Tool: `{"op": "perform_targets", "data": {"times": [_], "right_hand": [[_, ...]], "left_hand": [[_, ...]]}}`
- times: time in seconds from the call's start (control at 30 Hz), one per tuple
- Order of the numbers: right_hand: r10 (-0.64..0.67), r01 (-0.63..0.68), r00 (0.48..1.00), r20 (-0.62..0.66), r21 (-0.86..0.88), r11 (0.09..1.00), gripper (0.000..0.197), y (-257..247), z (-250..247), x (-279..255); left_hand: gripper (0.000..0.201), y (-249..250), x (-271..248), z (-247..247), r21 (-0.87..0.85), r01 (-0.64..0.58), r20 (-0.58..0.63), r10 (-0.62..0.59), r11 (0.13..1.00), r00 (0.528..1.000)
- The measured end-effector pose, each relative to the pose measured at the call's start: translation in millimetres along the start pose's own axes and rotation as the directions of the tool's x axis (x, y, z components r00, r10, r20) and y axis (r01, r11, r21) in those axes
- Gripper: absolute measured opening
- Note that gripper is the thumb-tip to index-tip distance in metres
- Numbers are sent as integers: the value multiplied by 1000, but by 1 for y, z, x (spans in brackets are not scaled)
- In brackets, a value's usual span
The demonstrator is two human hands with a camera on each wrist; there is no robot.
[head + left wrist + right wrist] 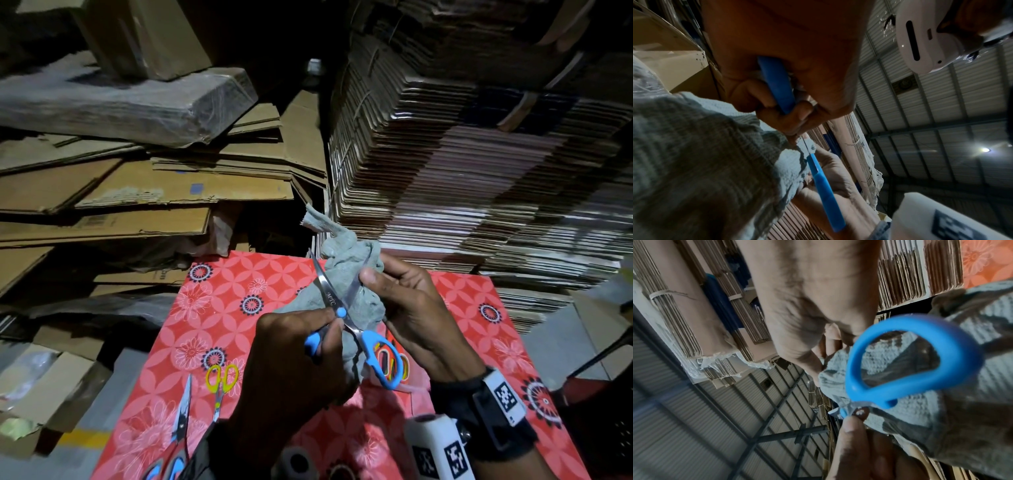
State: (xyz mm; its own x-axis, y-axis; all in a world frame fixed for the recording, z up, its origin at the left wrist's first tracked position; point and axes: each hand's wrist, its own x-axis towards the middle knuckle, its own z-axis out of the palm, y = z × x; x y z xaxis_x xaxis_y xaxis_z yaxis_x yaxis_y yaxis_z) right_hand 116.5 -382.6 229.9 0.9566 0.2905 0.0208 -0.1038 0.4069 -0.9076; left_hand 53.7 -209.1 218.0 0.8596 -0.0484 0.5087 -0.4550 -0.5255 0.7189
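Blue-handled scissors (334, 301) stand open above the table, blades pointing away from me. My left hand (294, 342) grips one blue handle (777, 84), its thumb near the pivot. The other handle loop (910, 361) hangs free in front of my right palm. My right hand (383, 284) holds a bunched grey cloth (346, 253), and its thumb presses the cloth against one blade. The cloth (705, 154) wraps round the blades and hangs down behind the scissors. Its far end sticks up past the table edge.
A table with a red flowered cover (212, 308) lies below my hands. On it lie yellow-handled scissors (222, 377), a second pair (180, 425) at the near left, and coloured loops (394, 363) under the handle. Flattened cardboard is stacked at left (137, 192) and right (462, 171).
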Motion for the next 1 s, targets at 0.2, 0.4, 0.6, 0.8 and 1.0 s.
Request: {"op": "perform_targets", "data": {"times": [0.2, 0.4, 0.6, 0.8, 1.0], "right_hand": [[-17, 14, 997, -69, -35, 999, 27, 3, 6, -2], [-91, 78, 983, -162, -86, 993, 16, 1, 11, 0], [-170, 121, 946, -277, -187, 975, 16, -1, 9, 5], [-174, 118, 933, -316, -188, 975, 22, -18, -12, 11], [-131, 73, 964, -233, -241, 968, 31, -8, -8, -4]], "left_hand": [[36, 0, 0, 4, 29, -19, -4, 19, 999, 1000], [38, 2, 3, 5, 13, -43, 2, 43, 999, 999], [23, -2, 3, 8, 27, -46, -1, 47, 999, 999], [43, -7, -4, 5, -15, -19, 31, 20, 1000, 999], [45, -10, 0, 6, -69, 24, -21, -26, 997, 999]]}}
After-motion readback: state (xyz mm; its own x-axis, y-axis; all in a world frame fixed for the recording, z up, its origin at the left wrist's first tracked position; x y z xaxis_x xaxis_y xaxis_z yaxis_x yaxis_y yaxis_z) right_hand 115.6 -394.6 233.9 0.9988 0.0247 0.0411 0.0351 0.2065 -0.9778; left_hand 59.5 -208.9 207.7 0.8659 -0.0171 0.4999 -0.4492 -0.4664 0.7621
